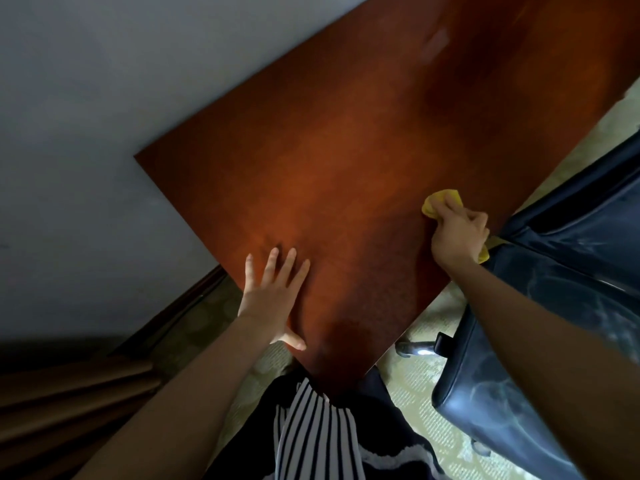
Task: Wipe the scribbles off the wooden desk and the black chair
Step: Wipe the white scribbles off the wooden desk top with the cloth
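Note:
The reddish-brown wooden desk (pixel 346 140) fills the middle of the head view, tilted diagonally. My left hand (pixel 273 296) rests flat on its near left part, fingers straight and spread. My right hand (pixel 459 233) grips a crumpled yellow cloth (pixel 436 204) and presses it onto the desk near the right edge. The black chair (pixel 568 306) stands right of the desk, with whitish chalky scribbles on its seat and back. A faint pale smear (pixel 436 43) shows on the far part of the desk.
A grey wall (pixel 104 98) runs behind and left of the desk. Pale patterned carpet (pixel 415 403) lies below. A chair leg with a caster (pixel 412 349) sits by the desk's near corner. Brown wooden slats (pixel 69 393) are at lower left.

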{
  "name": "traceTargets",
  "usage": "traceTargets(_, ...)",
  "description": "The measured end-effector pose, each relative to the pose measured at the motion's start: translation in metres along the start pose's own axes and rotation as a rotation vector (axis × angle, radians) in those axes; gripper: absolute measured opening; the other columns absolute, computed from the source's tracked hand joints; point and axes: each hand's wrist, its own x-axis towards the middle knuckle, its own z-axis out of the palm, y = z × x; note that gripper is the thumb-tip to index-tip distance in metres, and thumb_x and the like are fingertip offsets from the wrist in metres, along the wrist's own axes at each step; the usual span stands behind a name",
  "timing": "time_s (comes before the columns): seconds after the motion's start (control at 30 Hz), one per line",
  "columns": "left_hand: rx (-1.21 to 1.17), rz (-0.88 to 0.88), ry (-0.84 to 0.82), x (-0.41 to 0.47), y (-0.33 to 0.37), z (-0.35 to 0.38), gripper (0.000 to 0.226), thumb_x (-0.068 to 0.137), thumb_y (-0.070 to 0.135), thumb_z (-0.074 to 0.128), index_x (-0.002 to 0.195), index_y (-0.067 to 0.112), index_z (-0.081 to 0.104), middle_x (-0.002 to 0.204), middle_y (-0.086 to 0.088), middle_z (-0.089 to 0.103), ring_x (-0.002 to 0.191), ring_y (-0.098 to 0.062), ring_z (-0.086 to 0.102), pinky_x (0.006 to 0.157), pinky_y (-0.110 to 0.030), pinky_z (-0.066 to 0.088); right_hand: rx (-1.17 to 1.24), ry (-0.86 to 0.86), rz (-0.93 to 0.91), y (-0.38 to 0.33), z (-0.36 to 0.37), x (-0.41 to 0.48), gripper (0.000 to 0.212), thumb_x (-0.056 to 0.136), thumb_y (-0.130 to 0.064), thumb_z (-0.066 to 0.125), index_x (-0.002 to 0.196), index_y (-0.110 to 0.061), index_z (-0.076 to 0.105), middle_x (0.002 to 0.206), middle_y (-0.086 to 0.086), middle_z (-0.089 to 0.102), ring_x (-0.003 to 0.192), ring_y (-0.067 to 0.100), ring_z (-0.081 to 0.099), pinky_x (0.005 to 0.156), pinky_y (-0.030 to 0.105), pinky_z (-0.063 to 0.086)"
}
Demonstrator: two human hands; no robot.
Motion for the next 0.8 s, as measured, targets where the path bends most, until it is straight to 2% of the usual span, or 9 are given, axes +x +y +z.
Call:
traceTargets(0.17, -0.021, 0.022, -0.025, 0.0, 0.0, -0.004, 0.14, 0.058, 0.073, 0.069, 0.146, 0.016, -0.024, 0.154, -0.012, -0.026, 0.141, -0.037, -0.024, 0.107, -0.064, -0.01, -0.001, 0.04, -0.209, -0.013, 0.022, -0.049, 0.046, 0.092, 0.001, 0.046, 0.124, -0.03, 0.06, 0.138, -0.004, 0.051, 0.113, 0.039, 0.04, 0.088, 0.045, 0.033)
traceTargets(0.27, -0.147, 0.062, -0.075, 0.003, -0.007, -0.01, 0.134, 0.062, 0.066, 0.072, 0.148, 0.02, -0.019, 0.155, -0.009, -0.025, 0.14, -0.036, -0.026, 0.108, -0.062, -0.011, 0.015, 0.118, -0.374, -0.023, 0.033, -0.085, 0.041, 0.08, 0.0, 0.056, 0.106, -0.027, 0.071, 0.123, -0.003, 0.064, 0.09, 0.043, 0.055, 0.073, 0.046, 0.044)
traceTargets(0.33, -0.273, 0.087, -0.09, 0.005, -0.015, -0.015, 0.123, 0.067, 0.057, 0.074, 0.15, 0.025, -0.01, 0.157, -0.004, -0.021, 0.14, -0.034, -0.025, 0.109, -0.06, -0.011, 0.001, 0.156, -0.478, -0.029, 0.036, -0.109, 0.035, 0.078, -0.011, 0.051, 0.099, -0.028, 0.073, 0.116, -0.005, 0.068, 0.079, 0.038, 0.058, 0.064, 0.042, 0.048)
traceTargets(0.4, -0.371, 0.087, -0.072, 0.008, -0.023, -0.019, 0.107, 0.073, 0.048, 0.074, 0.151, 0.029, 0.003, 0.159, 0.0, -0.011, 0.142, -0.032, -0.022, 0.11, -0.059, -0.011, 0.034, 0.148, -0.562, -0.037, 0.038, -0.129, 0.036, 0.079, -0.021, 0.043, 0.096, -0.029, 0.073, 0.114, -0.008, 0.068, 0.077, 0.034, 0.058, 0.063, 0.038, 0.047)
traceTargets(0.5, -0.472, 0.063, -0.034, 0.007, -0.031, -0.021, 0.083, 0.083, 0.04, 0.067, 0.15, 0.029, 0.017, 0.16, 0.001, 0.001, 0.144, -0.03, -0.017, 0.112, -0.057, -0.011, 0.05, 0.076, -0.687, -0.046, 0.045, -0.157, 0.032, 0.081, -0.03, 0.044, 0.095, -0.034, 0.072, 0.114, -0.016, 0.066, 0.079, 0.03, 0.059, 0.067, 0.032, 0.044)
traceTargets(0.63, -0.523, 0.069, -0.031, 0.002, -0.035, -0.015, 0.075, 0.087, 0.039, 0.062, 0.149, 0.029, 0.022, 0.159, -0.001, 0.008, 0.145, -0.029, -0.013, 0.112, -0.054, -0.011, 0.092, -0.091, -0.927, -0.041, 0.057, -0.177, 0.026, 0.083, -0.026, 0.053, 0.102, -0.038, 0.065, 0.117, -0.022, 0.063, 0.084, 0.022, 0.055, 0.071, 0.027, 0.045)
traceTargets(0.73, -0.528, 0.093, -0.059, -0.007, -0.036, -0.014, 0.065, 0.09, 0.045, 0.056, 0.146, 0.024, 0.031, 0.156, -0.003, 0.021, 0.146, -0.028, 0.003, 0.115, -0.052, 0.0, 0.074, -0.222, -1.049, -0.042, 0.039, -0.174, 0.032, 0.084, -0.024, 0.046, 0.102, -0.03, 0.072, 0.116, -0.012, 0.067, 0.079, 0.017, 0.053, 0.069, 0.019, 0.041)
traceTargets(0.8, -0.602, 0.132, -0.11, -0.014, -0.041, -0.019, 0.053, 0.093, 0.052, 0.045, 0.135, 0.019, 0.047, 0.143, -0.005, 0.044, 0.135, -0.025, 0.034, 0.111, -0.042, 0.024, 0.116, -0.241, -1.074, -0.052, 0.018, -0.164, 0.038, 0.083, -0.02, 0.042, 0.105, -0.021, 0.073, 0.117, -0.003, 0.068, 0.076, 0.015, 0.048, 0.07, 0.014, 0.035)
